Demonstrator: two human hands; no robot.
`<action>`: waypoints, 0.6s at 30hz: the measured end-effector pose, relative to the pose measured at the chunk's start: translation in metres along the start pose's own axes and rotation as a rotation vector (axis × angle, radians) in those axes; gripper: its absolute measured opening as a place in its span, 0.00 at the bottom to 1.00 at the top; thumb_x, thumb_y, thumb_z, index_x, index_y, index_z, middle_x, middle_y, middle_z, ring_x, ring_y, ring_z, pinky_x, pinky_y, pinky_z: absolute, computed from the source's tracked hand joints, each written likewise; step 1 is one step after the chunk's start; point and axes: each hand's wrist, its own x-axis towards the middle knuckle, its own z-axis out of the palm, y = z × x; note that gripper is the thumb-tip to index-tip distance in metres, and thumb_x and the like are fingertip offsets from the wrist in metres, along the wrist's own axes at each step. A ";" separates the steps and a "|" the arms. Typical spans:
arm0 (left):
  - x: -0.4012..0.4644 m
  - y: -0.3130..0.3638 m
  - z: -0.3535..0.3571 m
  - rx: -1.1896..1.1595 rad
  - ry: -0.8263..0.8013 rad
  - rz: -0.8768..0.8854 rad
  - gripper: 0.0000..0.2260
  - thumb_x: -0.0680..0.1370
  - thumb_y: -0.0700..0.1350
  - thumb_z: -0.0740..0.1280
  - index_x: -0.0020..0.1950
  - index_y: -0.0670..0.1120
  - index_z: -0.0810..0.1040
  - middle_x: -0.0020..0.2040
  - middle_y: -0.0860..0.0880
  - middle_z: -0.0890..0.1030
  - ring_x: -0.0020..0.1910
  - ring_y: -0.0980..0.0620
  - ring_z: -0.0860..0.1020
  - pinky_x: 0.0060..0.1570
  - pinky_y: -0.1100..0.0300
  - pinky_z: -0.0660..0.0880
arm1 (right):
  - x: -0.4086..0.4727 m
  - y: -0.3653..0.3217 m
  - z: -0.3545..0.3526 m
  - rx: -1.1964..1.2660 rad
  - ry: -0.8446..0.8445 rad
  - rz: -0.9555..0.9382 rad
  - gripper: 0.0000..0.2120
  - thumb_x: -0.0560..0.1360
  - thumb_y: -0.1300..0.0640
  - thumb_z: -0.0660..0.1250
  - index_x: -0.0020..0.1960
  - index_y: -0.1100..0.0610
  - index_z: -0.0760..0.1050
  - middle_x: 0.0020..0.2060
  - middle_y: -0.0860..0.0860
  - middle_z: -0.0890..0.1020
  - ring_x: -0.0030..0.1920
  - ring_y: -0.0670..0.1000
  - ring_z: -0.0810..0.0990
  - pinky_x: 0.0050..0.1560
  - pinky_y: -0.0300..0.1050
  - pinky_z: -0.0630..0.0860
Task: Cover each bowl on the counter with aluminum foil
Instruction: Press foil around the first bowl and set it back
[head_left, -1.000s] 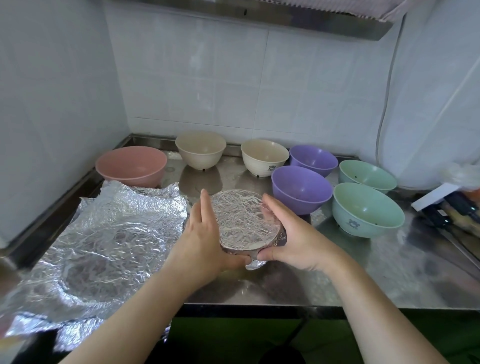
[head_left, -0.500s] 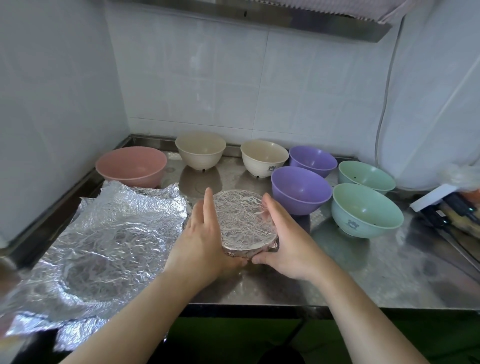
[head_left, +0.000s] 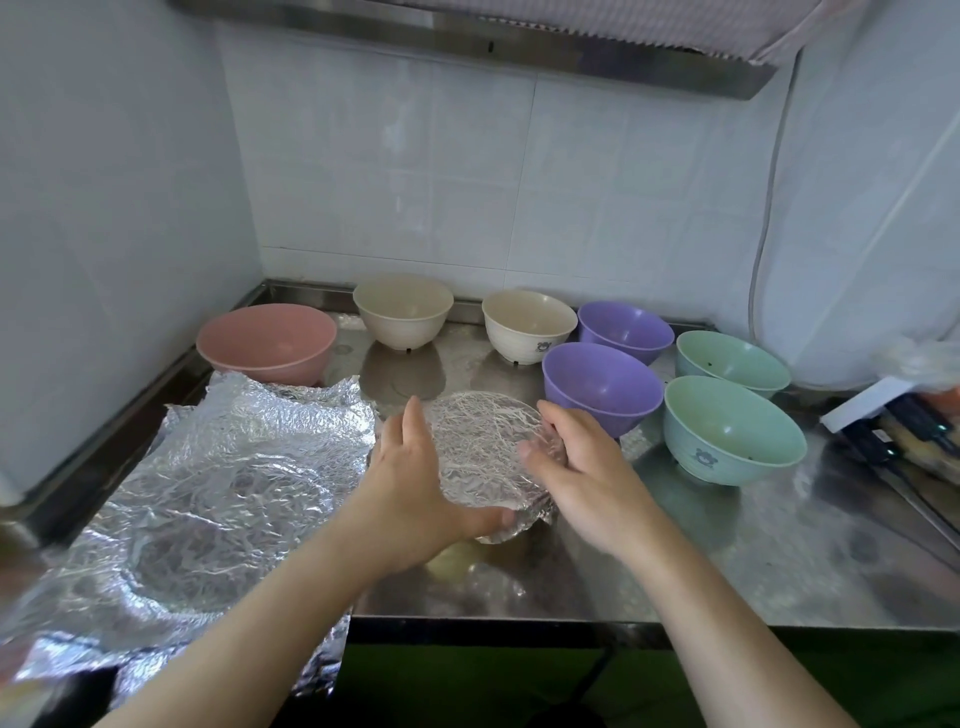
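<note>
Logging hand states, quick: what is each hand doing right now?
Left hand: grips the foil-covered bowl, thumb under its rim.
Right hand: fingers curled against the bowl's right side.

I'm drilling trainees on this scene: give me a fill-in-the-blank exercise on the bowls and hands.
1. Both hands, left and right, shape foil around the ___ bowl.
2. The number of uncovered bowls is ___.
3. The pink bowl stands behind the crumpled ___ sheet.

Missing words: covered; seven; foil
</note>
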 end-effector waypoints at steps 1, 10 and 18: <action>0.005 -0.004 -0.005 0.004 -0.018 0.005 0.70 0.50 0.79 0.75 0.82 0.50 0.50 0.77 0.47 0.63 0.77 0.45 0.63 0.75 0.44 0.67 | 0.000 -0.001 -0.001 -0.024 0.012 0.008 0.30 0.84 0.42 0.63 0.83 0.51 0.63 0.75 0.45 0.69 0.68 0.38 0.67 0.67 0.36 0.61; 0.003 -0.005 -0.008 -0.019 -0.101 0.060 0.58 0.60 0.65 0.74 0.83 0.54 0.46 0.76 0.55 0.56 0.74 0.45 0.66 0.73 0.46 0.68 | 0.021 -0.016 -0.001 0.131 -0.177 -0.001 0.34 0.84 0.45 0.67 0.84 0.51 0.57 0.82 0.43 0.60 0.72 0.37 0.65 0.72 0.37 0.61; 0.003 0.001 0.022 -0.035 0.089 0.046 0.71 0.60 0.70 0.80 0.83 0.46 0.35 0.84 0.48 0.45 0.83 0.46 0.46 0.80 0.50 0.53 | 0.011 -0.001 0.006 0.236 -0.231 0.049 0.47 0.77 0.37 0.68 0.87 0.49 0.48 0.84 0.36 0.49 0.75 0.31 0.60 0.80 0.41 0.57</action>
